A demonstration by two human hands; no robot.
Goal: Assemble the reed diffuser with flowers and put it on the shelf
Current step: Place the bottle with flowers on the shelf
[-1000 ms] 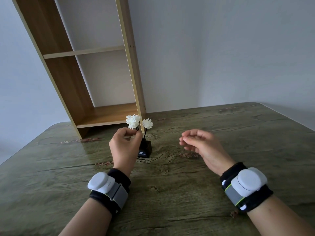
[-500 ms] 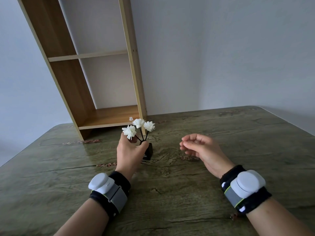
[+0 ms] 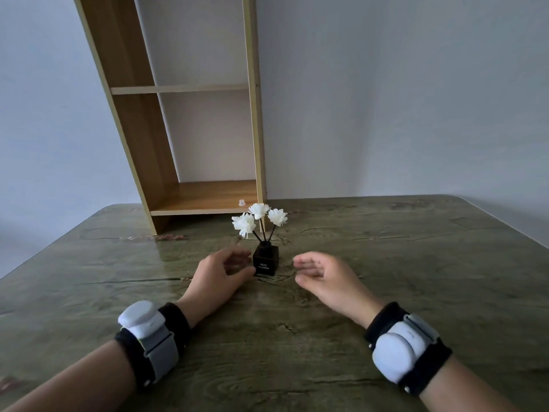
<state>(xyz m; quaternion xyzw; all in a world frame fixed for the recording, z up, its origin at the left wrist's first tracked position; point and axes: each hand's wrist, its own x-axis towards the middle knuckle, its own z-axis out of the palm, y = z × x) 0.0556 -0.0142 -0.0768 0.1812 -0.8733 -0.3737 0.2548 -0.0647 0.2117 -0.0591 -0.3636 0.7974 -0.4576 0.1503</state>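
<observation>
Tall wooden open-front shelf unit [image 3: 133,93]: top cut by upper edge. Left hand [image 3: 221,273] fingertips motion-blurred; contact with square black glass diffuser bottle [image 3: 266,261] unclear. Tiny white object [image 3: 241,202] on bottom shelf unidentifiable.

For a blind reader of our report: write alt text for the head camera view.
A small black diffuser bottle holding three white flowers stands on a green table, between the open left hand and open right hand, neither gripping it. A wooden shelf stands behind, with a tiny white object on its bottom board.
</observation>
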